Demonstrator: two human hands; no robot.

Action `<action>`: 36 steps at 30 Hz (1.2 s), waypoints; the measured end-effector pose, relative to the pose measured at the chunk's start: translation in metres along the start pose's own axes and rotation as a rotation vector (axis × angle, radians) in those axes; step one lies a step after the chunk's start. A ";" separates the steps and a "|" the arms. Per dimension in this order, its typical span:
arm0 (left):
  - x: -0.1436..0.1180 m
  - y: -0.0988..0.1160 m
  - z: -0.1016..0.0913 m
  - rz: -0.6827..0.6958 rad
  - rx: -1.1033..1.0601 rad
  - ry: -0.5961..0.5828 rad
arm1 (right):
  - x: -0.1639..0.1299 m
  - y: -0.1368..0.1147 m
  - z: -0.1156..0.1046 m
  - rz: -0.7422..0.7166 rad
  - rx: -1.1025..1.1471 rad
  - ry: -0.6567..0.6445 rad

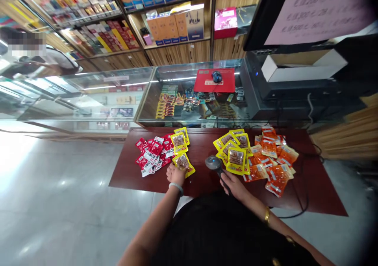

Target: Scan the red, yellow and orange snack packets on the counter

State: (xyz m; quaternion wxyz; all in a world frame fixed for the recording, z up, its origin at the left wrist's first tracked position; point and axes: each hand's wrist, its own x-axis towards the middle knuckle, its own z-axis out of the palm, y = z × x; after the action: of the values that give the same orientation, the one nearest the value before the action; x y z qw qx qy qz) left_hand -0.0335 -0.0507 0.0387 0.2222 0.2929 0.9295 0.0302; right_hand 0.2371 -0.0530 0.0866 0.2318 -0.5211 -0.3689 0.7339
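My left hand (176, 174) is closed on the near edge of a yellow snack packet (183, 162) with a clear window, low over the table. Just beyond it, more yellow packets (178, 140) rest against a pile of red and white packets (152, 155). My right hand (233, 184) is wrapped round the handle of a dark barcode scanner (215, 163), whose head points left and away from me. Past the scanner lies a heap of yellow snack packets (236, 157). Orange packets (270, 159) are spread to the right of that heap.
The dark red table (201, 179) stands against a glass display counter (147, 100). On the counter are a red mat (203, 85) with a mouse (217, 76) and a dark machine (283, 100). A black cable (305, 203) hangs at the right. Another person (56, 61) is at the far left.
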 end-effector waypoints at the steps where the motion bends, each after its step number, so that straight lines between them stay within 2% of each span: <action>1: 0.001 0.000 0.000 -0.003 0.014 -0.017 | 0.001 0.000 0.003 0.003 -0.009 -0.011; 5: 0.002 0.003 0.001 0.095 -0.051 -0.086 | 0.004 0.000 0.010 0.014 -0.021 -0.025; 9: -0.006 0.008 0.013 0.183 -0.405 -0.267 | 0.003 -0.002 0.011 -0.015 -0.023 -0.026; 12: -0.013 0.016 0.027 0.192 -0.583 -0.328 | -0.001 -0.005 0.008 -0.047 0.008 -0.008; 19: -0.025 0.052 0.042 0.220 -0.804 -0.463 | -0.011 -0.002 -0.008 -0.048 0.134 0.065; 23: -0.037 0.073 0.049 0.211 -0.899 -0.598 | -0.017 0.004 -0.021 -0.069 0.171 0.122; 27: -0.055 0.103 0.058 0.250 -1.024 -0.736 | -0.026 0.001 -0.034 -0.103 0.236 0.191; 33: -0.079 0.179 0.074 0.328 -1.069 -0.793 | -0.035 -0.014 -0.057 -0.143 0.307 0.310; 36: -0.080 0.204 0.085 0.328 -1.032 -0.828 | -0.035 -0.019 -0.066 -0.155 0.310 0.356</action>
State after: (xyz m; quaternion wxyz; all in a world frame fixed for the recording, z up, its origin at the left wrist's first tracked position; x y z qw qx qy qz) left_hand 0.1696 0.0670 0.0322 0.6634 0.2741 0.5778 0.3885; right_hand 0.3104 -0.0469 0.1100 0.4261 -0.5706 -0.2441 0.6583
